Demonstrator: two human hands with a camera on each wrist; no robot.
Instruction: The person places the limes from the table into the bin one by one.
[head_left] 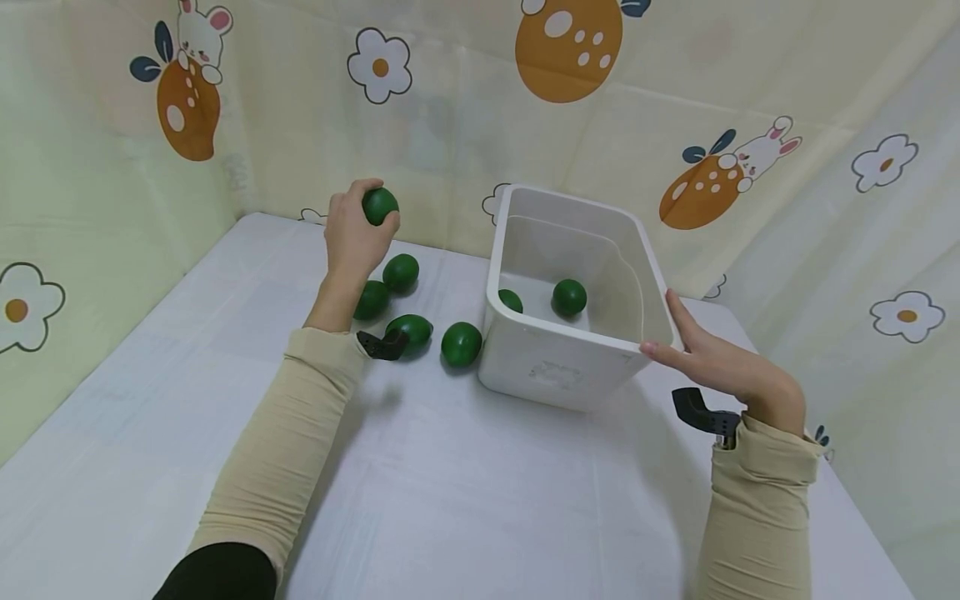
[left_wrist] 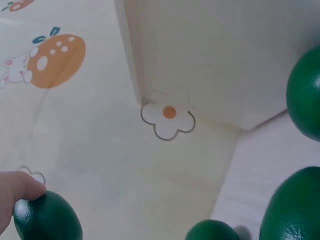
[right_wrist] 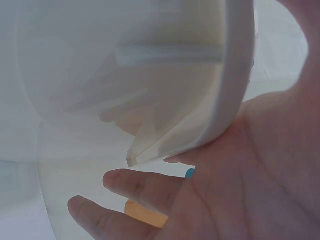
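Note:
My left hand (head_left: 358,229) is raised above the table and grips a green ball (head_left: 379,205), seen close in the left wrist view as the held ball (left_wrist: 47,217) under a fingertip (left_wrist: 17,192). Several more green balls lie below it: one (head_left: 401,272), another (head_left: 372,299), and a third (head_left: 461,343) next to the white bin (head_left: 551,371). Two green balls (head_left: 569,297) sit inside the bin. My right hand (head_left: 712,358) lies with straight fingers against the bin's near right corner; the bin rim (right_wrist: 232,95) rests on my palm (right_wrist: 260,175) in the right wrist view.
The table (head_left: 450,500) is covered in white cloth, with patterned curtain walls (head_left: 675,100) close behind and at both sides. A green ball (head_left: 411,330) lies beside my left forearm. Black wrist mounts (head_left: 701,412) show on both arms.

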